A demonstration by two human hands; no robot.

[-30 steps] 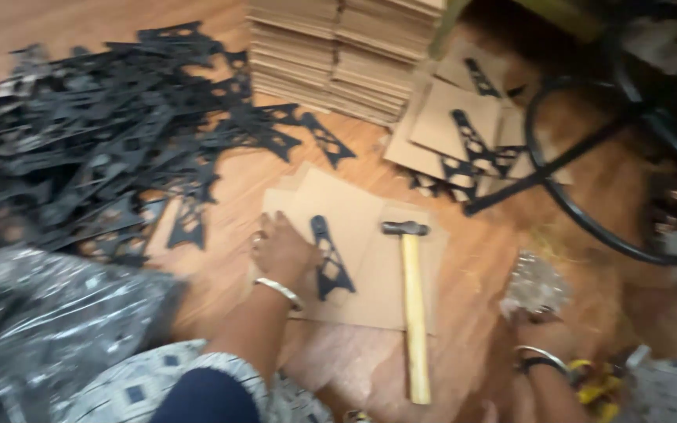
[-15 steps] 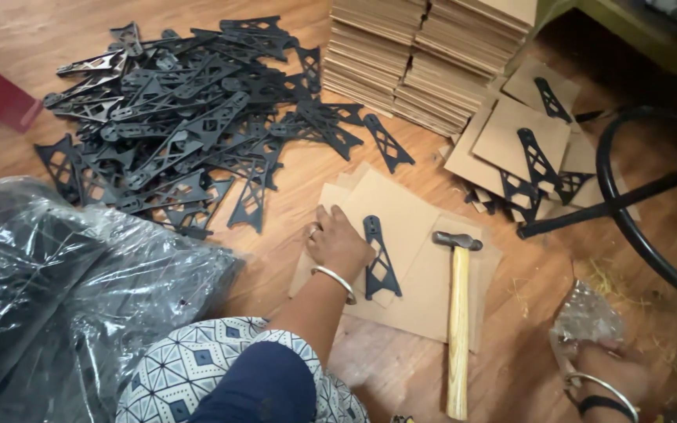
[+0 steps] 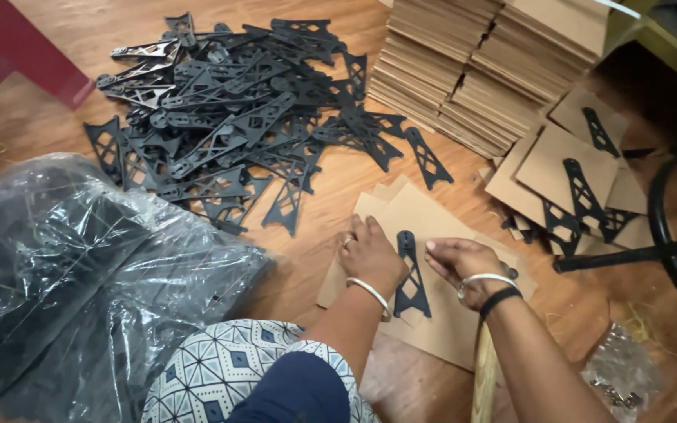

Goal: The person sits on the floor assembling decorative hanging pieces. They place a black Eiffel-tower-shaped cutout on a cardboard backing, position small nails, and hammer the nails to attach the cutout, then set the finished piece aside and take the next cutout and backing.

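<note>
Hands had closed in since half a second before: then only the left hand [image 3: 371, 254] lay by the black bracket [image 3: 410, 274], now the right hand [image 3: 464, 262] had come over beside it too. Both rested flat on the bracket's flanks, fingers loosely spread, gripping nothing. The bracket lay on a brown cardboard sheet [image 3: 440, 329] on the wooden floor. The hammer's head was now hidden; only its wooden handle [image 3: 483, 384] showed below the right wrist. Beyond the bracket sprawled a heap of black brackets [image 3: 237, 117], with stacked cardboard sheets [image 3: 479, 70] to that heap's right. Left of the bracket bulged crinkled black plastic bags [image 3: 80, 266]; right of it lay cards with brackets mounted [image 3: 573, 172] and a small clear bag of hardware [image 3: 620, 372]
</note>
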